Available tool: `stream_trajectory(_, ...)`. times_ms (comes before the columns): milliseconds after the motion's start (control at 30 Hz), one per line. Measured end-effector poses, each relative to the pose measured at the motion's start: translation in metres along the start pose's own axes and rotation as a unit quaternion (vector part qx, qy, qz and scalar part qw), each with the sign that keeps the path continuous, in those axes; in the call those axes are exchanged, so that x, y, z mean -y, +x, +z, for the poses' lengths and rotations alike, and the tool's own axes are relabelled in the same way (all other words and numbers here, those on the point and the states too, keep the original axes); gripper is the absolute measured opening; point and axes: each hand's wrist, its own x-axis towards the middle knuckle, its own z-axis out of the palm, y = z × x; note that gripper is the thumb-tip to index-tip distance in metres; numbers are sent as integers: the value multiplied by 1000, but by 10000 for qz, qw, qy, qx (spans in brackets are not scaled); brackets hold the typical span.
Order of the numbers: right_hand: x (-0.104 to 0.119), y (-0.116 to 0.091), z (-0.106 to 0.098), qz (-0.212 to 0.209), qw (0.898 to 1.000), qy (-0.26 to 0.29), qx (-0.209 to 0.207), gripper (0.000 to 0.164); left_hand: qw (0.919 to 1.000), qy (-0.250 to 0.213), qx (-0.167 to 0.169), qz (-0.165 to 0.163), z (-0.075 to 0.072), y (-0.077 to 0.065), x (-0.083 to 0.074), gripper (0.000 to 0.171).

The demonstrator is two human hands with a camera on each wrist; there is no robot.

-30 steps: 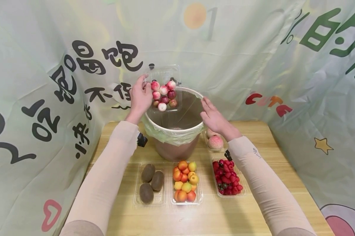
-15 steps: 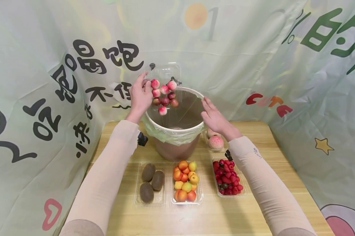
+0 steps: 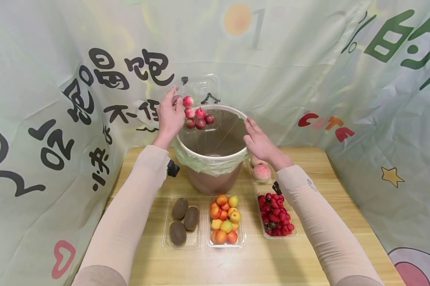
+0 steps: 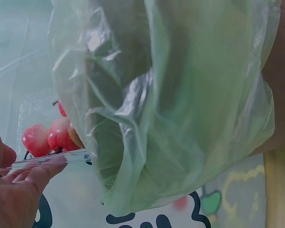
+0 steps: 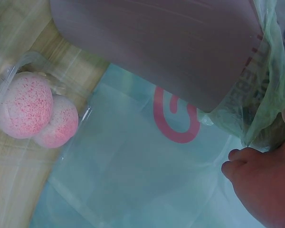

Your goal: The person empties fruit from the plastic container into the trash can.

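From where I stand, five clear packs of fruit are out: one is the clear container [image 3: 200,85] up in the left hand [image 3: 170,117], in the upper middle of the head view, at the left rim of the single brown bin [image 3: 211,182]. At least six red fruits [image 3: 200,113] show in it. Lower down on the tabletop [image 3: 222,268] sit three kiwis [image 3: 191,218], then a crowd of orange and yellow fruits [image 3: 226,227], then red berries [image 3: 275,216] too heaped to count; two peaches [image 3: 261,172] lie right of the bin. The left wrist view alone shows dark stems on the red fruits, and the left grip clamped on the container's edge, thumb above and fingers beneath. Only the right wrist view brings out dark lettering on the green liner [image 5: 268,85]. Both arms slant inward from the frame's lower corners; the right hand [image 3: 261,143] touches the bin's right rim with fingers stretched along it, though I can't tell whether that grip closes on it.
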Motion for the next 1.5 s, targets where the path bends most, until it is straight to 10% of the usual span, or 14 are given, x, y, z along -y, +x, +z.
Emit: stream_trajectory(1500, -1, 3, 0, 51, 10000, -22, 82, 70, 9994, -319, -29, 139, 0, -4, 1, 44)
